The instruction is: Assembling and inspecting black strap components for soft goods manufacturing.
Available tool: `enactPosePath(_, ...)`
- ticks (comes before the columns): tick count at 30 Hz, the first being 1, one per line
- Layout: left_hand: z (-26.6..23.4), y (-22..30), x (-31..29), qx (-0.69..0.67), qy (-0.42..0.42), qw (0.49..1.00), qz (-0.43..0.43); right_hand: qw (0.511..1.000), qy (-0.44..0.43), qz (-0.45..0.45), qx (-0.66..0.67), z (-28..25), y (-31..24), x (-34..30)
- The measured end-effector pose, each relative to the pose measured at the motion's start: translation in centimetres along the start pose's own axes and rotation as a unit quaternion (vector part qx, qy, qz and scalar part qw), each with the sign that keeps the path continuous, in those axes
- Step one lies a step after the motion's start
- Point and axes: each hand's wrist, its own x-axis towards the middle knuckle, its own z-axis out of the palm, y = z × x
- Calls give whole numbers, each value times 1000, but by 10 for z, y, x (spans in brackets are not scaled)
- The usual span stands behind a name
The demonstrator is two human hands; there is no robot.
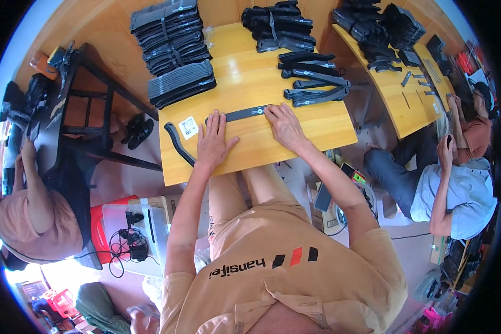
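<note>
A dark grey strap (pixel 240 114) with a small light print lies stretched flat across the wooden table, running from hand to hand. My left hand (pixel 214 143) rests palm down at its left end, fingers extended and the thumb apart. Over the strap's right end lies my right hand (pixel 286 129), its fingers slightly bent and pressing down; its fingertips partly cover that end. Beside my left hand, a second dark strap (pixel 178 143) lies curved near the table's left edge, next to a white printed label (pixel 188 127).
Stacked bundles of dark straps (pixel 172 50) stand at the back left of the table (pixel 228 55). Another bundle (pixel 278 26) and loose folded straps (pixel 317 83) lie at the back right. Co-workers sit on both sides; a second table (pixel 398 106) stands right.
</note>
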Motion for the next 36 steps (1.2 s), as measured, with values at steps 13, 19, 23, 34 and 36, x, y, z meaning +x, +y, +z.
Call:
enactPosePath(13, 0, 41, 9, -14, 33, 996, 76, 997, -69, 29, 22, 5, -26, -2)
enactPosePath(19, 8, 44, 9, -46, -6, 997, 66, 996, -77, 32, 12, 12, -28, -7)
enactPosePath(23, 7, 32, 10, -72, -27, 995, 62, 994, -97, 35, 24, 9, -22, -4)
enactPosePath(34, -3, 11, -18, -48, 0, 998, -45, 993, -103, 54, 22, -1, -6, -11)
enactPosePath(36, -3, 4, -28, -23, 68, 990, -120, 993, -94, 48, 55, 0, -10, -9)
